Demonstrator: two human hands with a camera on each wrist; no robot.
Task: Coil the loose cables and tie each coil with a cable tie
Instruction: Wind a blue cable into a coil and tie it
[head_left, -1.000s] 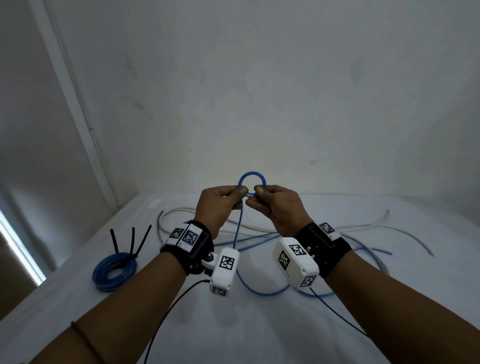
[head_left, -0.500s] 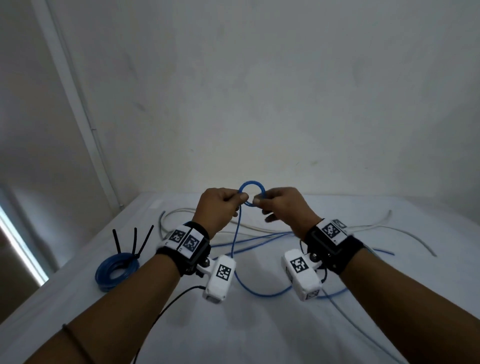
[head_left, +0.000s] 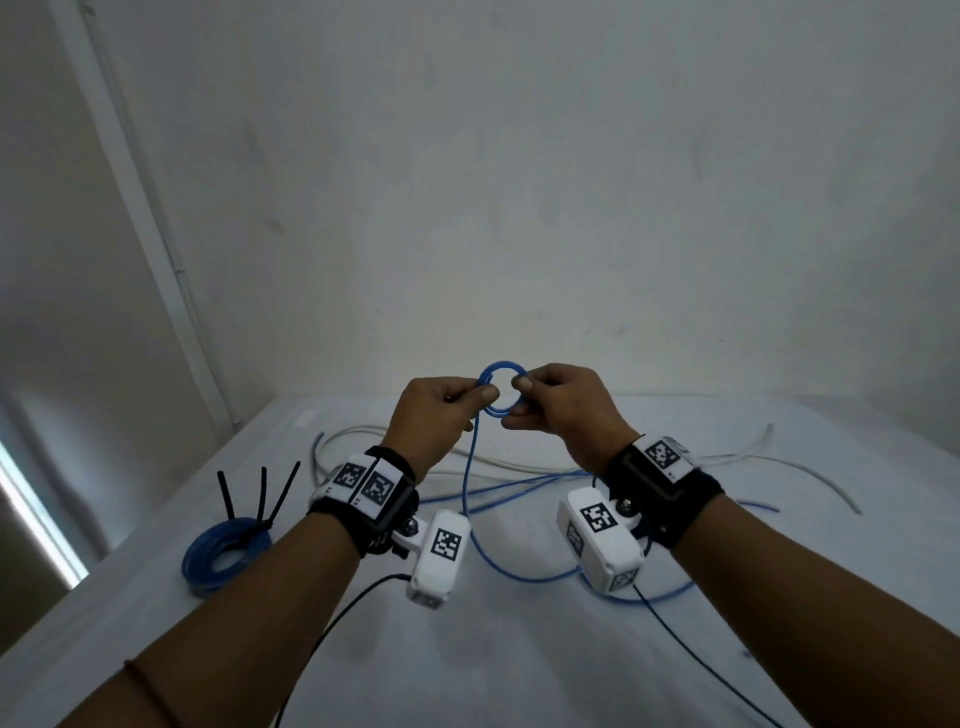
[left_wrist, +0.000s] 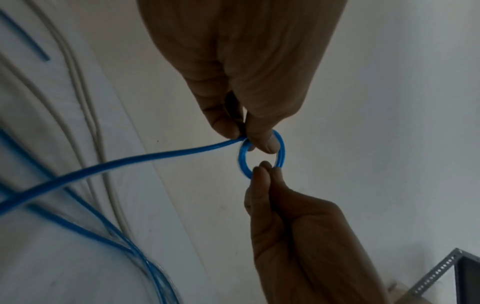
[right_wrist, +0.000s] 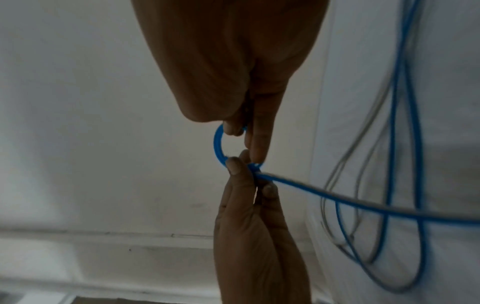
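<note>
I hold a small blue cable coil (head_left: 501, 366) upright above the table, between both hands. My left hand (head_left: 480, 397) pinches its left side, where the loose blue cable (head_left: 467, 493) runs down to the table. My right hand (head_left: 519, 397) pinches its right side with thumb and fingers. The left wrist view shows the coil (left_wrist: 281, 150) with my left hand (left_wrist: 249, 142) above it and my right hand (left_wrist: 267, 170) below. The right wrist view shows the coil (right_wrist: 218, 144) held by my right hand (right_wrist: 239, 129) above and my left hand (right_wrist: 246, 166) below.
A tied blue coil (head_left: 226, 553) with three black tie tails (head_left: 260, 493) sticking up lies at the table's left. Loose white cables (head_left: 519, 465) and more blue cable sprawl across the white table (head_left: 519, 649) behind my wrists. A wall stands close behind.
Both hands pinched the loop near its bottom; now they grip its left and right sides, slightly further apart. My right wrist has rolled outward.
</note>
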